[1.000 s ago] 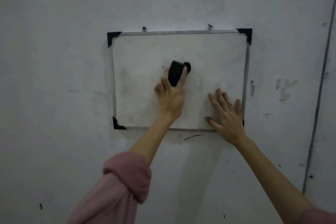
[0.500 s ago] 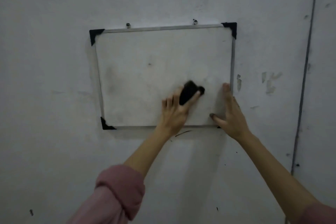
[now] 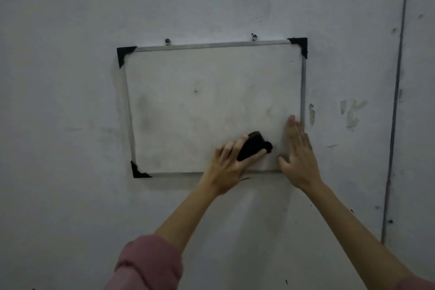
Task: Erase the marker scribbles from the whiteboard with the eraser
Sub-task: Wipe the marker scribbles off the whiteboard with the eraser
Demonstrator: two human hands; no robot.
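Head view: the left hand grips the black eraser against the whiteboard near its lower right; the right hand, open and flat, braces the corner. Firm, overlapping strokes should lift the faint grey smudges.

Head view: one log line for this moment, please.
left hand gripping eraser | on whiteboard lower right | right hand flat, bracing

1. grey wall, scuffed and dimly lit
2. two screws in the wall
3. torn tape scraps stuck at right
4. thin vertical seam near the right edge
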